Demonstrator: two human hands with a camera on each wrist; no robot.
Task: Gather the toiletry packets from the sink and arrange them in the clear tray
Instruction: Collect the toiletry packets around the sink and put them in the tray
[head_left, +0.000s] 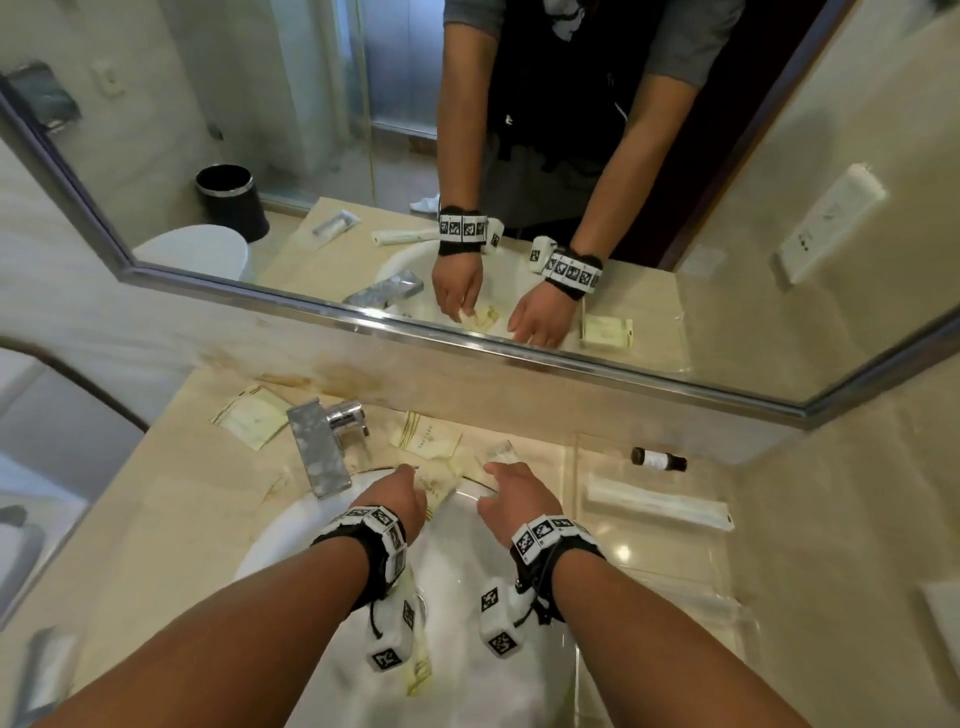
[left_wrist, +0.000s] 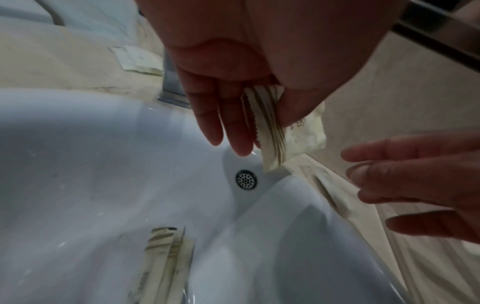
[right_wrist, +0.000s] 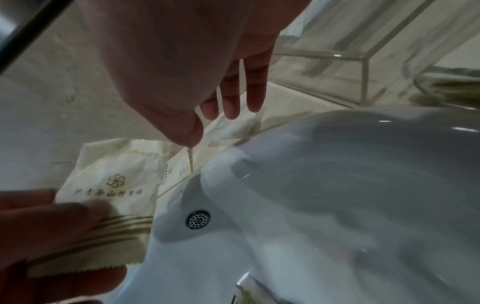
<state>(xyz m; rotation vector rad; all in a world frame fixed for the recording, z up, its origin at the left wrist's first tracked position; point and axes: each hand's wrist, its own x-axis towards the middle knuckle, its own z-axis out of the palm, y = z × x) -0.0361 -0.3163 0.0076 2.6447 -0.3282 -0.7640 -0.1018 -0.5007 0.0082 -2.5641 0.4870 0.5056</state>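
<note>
I read only a gold flower logo above blurred Chinese characters on the packet (right_wrist: 109, 181) my left hand (right_wrist: 46, 232) pinches.

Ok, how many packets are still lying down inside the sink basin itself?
1: a striped packet on the near slope of the basin; it may be two overlapping. The left hand holds a second packet at the far rim. Arms may hide more.
</note>
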